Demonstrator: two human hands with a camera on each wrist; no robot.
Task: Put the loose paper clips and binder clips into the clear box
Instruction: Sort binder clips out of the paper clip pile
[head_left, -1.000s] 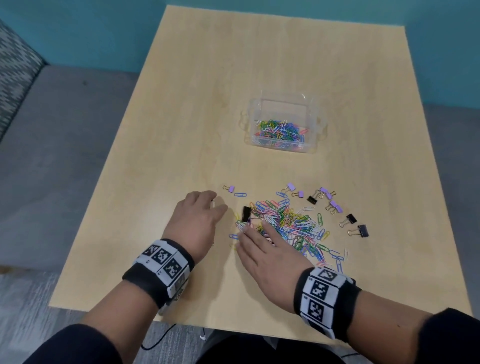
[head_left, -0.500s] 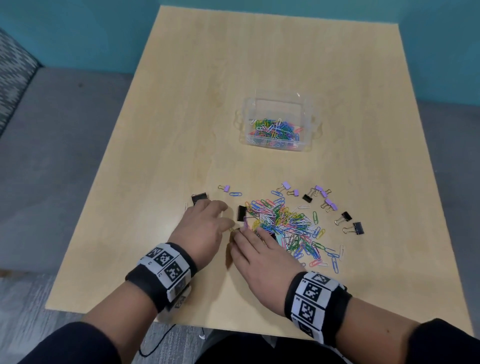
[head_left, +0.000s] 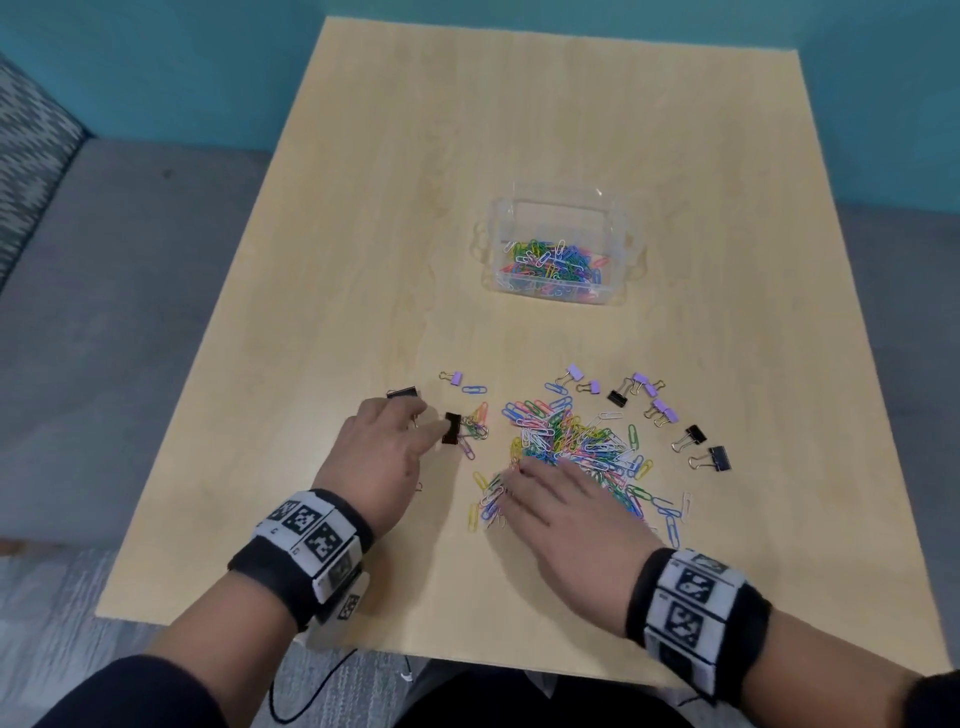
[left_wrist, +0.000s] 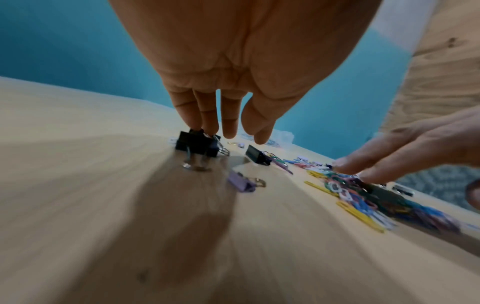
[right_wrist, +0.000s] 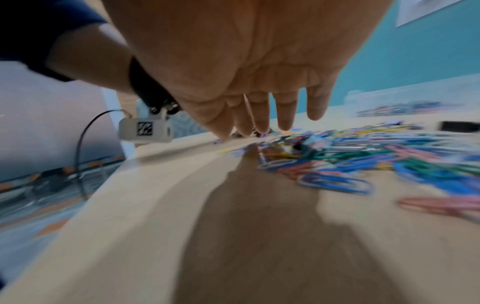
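The clear box (head_left: 618, 244), with coloured paper clips in its bottom, stands mid-table. In front of it lies a pile of loose paper clips (head_left: 582, 441). My left hand (head_left: 410, 421) is left of the pile, fingers straight, their tips touching a black binder clip (left_wrist: 196, 144). Its thumb hangs by a second black binder clip (head_left: 452, 428) tangled with a few paper clips. A purple binder clip (left_wrist: 241, 183) lies under that palm. My right hand (head_left: 524, 478) lies flat, fingers spread on the pile's near-left edge (right_wrist: 275, 148).
Several purple and black binder clips (head_left: 649, 400) are scattered right of the pile, and one purple clip (head_left: 454, 378) with a blue paper clip lies behind my left hand. The table's near edge (head_left: 467, 660) is just behind my wrists.
The second black binder clip and a few paper clips have slid left, away from the main pile. My right hand has shifted right along the pile. My left fingers now reach the far black clip.
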